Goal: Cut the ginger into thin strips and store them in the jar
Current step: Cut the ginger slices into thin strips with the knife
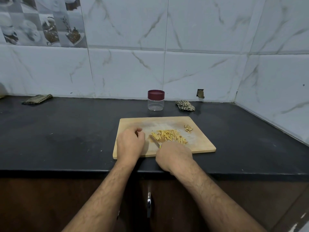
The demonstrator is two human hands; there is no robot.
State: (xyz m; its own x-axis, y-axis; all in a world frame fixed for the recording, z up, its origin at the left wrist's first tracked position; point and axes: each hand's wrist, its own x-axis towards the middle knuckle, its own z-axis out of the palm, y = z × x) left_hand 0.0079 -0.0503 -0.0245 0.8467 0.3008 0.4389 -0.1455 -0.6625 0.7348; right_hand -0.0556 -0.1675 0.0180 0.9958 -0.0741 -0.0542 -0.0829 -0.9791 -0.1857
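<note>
Ginger strips point(168, 136) lie heaped mid cutting board point(200, 143) on the tabletop point(66, 131); peel scraps point(188, 128) sit apart at the far right. Right hand point(173, 156) holds a knife point(156, 142), grip closed on the handle; left hand point(130, 143) rests curled, holding nothing visible. Jar point(156, 101) stands behind the board, lid on; advisable: gather strips with the blade flat, excluding scraps, then unscrew the lid.

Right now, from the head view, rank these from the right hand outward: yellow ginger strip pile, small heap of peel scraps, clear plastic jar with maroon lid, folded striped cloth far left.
1. Yellow ginger strip pile: touching the right hand.
2. Peel scraps: board's far right corner.
3. Clear jar with maroon lid: behind the board.
4. Striped cloth: far left, by the wall.
</note>
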